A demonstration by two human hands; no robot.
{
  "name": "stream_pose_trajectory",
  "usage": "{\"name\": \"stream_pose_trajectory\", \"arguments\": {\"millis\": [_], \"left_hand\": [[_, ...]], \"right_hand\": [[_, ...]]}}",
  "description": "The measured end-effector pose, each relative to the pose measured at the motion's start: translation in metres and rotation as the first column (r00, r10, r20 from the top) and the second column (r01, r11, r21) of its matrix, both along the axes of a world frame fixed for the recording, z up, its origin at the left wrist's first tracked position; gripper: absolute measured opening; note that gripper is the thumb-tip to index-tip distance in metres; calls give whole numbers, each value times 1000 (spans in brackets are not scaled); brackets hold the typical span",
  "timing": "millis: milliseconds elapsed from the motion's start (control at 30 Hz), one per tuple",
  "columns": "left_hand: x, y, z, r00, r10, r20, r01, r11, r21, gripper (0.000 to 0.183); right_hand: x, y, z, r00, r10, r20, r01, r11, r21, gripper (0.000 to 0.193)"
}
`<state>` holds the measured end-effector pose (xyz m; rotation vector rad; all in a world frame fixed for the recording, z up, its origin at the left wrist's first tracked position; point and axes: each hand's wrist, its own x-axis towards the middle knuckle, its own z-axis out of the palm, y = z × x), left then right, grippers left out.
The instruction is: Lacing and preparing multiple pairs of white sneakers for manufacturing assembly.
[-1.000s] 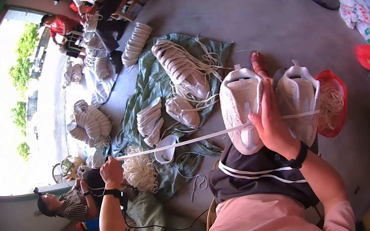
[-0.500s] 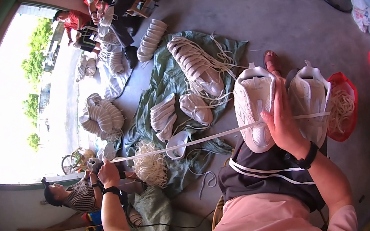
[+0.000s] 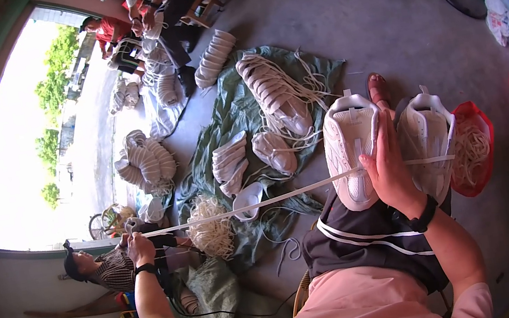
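Note:
My left hand (image 3: pixel 141 248) is closed in a pinch on the end of a flat white shoelace (image 3: pixel 261 204), held out at the left. Pulled almost straight, the lace runs right to the lower eyelets of a white sneaker (image 3: pixel 349 164) over my lap. My right hand (image 3: pixel 394 168) grips that sneaker along its right side, fingers stretched upward and thumb on the front by the lace. Behind this hand the lace is hidden; a short free end comes out on its right. A second white sneaker (image 3: pixel 426 140) stands just right of the hand.
A red bag (image 3: pixel 490 140) of laces lies right of the sneakers. On a green tarp (image 3: pixel 200 150) are stacked shoe uppers (image 3: pixel 274 93) and a tangled lace pile (image 3: pixel 210 226). One person (image 3: pixel 110 269) sits at the left; others work at the upper left.
My left hand has moved left and slightly down, drawing the lace out farther. My right hand and both sneakers keep their places. The view has shifted slightly.

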<state>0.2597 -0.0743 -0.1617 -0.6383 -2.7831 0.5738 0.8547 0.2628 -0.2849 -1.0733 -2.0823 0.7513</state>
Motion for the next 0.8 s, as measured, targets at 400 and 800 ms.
{"name": "stream_pose_trajectory", "arguments": {"millis": [400, 800], "left_hand": [[-76, -97, 9, 994, 60, 91, -89, 932, 350, 40], [-31, -65, 24, 950, 306, -55, -301, 950, 88, 48]], "right_hand": [[5, -2, 3, 1000, 6, -5, -6, 1000, 23, 81], [6, -6, 2, 1000, -3, 22, 3, 1000, 27, 81]]}}
